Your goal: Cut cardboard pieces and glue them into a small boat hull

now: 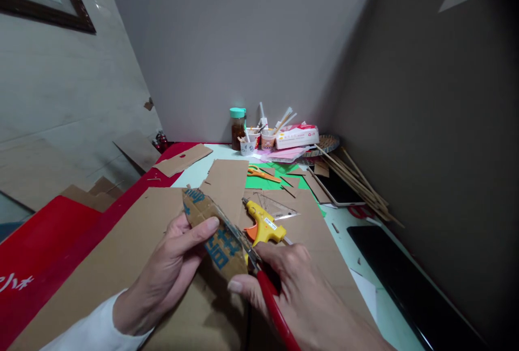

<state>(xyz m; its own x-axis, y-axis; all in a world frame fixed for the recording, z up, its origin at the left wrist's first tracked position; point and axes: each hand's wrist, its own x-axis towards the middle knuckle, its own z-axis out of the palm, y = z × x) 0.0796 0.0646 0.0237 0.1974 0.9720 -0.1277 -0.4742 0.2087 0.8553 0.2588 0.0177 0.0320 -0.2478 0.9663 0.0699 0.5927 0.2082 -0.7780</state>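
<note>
My left hand (174, 264) grips a piece of cardboard (219, 243) printed with blue characters, its thumb pressed on the face. Red-handled scissors (270, 297) are held in my right hand (292, 280), their blades at the upper right edge of the piece. How far the blades stand apart is hard to make out. Just beyond the hands a yellow glue gun (263, 221) lies on a large cardboard sheet (133, 248). A clear set square (278, 206) rests behind it.
Orange scissors (263, 173) lie on green paper farther back. Paper cups (268, 140), a jar with a teal lid (237, 129) and a tissue pack (298, 136) stand by the wall. Wooden sticks (360, 180) and a long black panel (401, 280) lie at right.
</note>
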